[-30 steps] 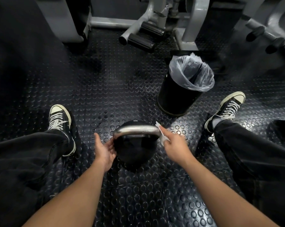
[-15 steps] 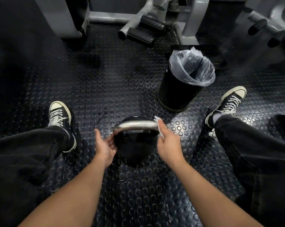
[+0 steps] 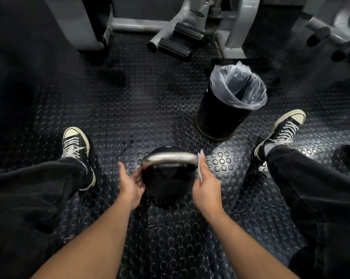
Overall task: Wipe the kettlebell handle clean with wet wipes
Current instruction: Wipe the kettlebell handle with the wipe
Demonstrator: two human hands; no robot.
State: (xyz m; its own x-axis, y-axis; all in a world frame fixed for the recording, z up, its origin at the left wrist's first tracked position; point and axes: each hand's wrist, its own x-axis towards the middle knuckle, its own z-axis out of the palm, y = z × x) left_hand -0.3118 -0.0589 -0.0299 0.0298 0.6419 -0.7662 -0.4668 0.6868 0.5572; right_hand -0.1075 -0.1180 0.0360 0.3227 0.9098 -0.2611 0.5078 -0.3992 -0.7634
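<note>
Since a second ago your right hand has slid down from the top corner of the kettlebell handle to its right end, taking the wet wipe with it. That grip pinches the wipe against the metal (only a white edge shows past your fingers). Your left hand lies open, fingers cupping the kettlebell below the handle's left end. The kettlebell stands on the studded floor between your feet, with the lined bin beyond it to the right.
</note>
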